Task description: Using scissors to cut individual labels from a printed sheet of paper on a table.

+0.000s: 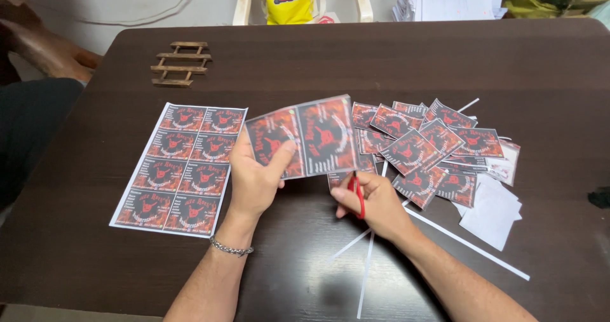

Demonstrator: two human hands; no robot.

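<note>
head view: left hand [254,179] pinches a two-label printed strip [302,138] above the table [381,55]. right hand [375,204] grips red-handled scissors [358,194] under the strip. uncut sheet [181,168] left, cut labels [432,147] right.

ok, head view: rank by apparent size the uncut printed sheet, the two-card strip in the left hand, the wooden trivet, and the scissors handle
1. Uncut printed sheet, clearly largest.
2. Two-card strip held by the left hand; it is raised toward the camera, so it may look oversized.
3. Wooden trivet, farther away.
4. Red scissors handle in the right hand, mostly hidden.
</note>
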